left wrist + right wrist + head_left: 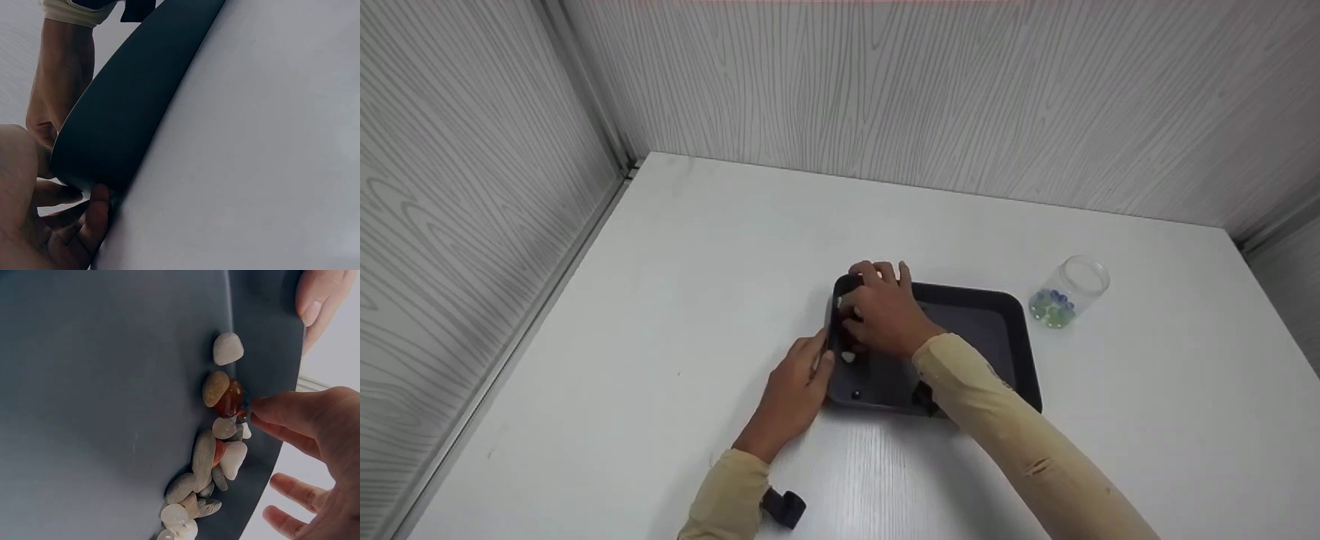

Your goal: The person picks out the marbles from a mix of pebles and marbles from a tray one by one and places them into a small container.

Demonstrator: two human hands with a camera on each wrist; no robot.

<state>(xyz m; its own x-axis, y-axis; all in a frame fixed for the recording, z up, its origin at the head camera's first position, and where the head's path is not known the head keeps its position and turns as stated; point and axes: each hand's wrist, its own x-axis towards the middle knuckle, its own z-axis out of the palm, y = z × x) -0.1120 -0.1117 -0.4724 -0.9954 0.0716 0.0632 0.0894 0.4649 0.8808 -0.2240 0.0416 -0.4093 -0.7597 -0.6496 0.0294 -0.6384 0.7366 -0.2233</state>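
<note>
A dark rectangular tray (967,296) sits on the white table. My left hand (795,386) holds its left side, thumb at the rim and curled fingers against the outer wall in the left wrist view. My right hand (889,315) reaches over the tray's far left corner. Its thumb and forefinger pinch a small teal-tinted glass marble (246,400) by the wall, mostly covered by the thumb tip, while the other fingers spread past the rim. Around it lie a red-brown stone (229,402), a tan pebble (215,388), a white stone (228,349) and several grey pebbles (203,458).
A clear jar (1084,276) with green and blue marbles (1051,307) stands right of the tray. Clear round beads (174,514) lie along the tray wall. One dark bead (856,394) rests near the tray's front left corner. Wood-grained panels (840,90) border the table.
</note>
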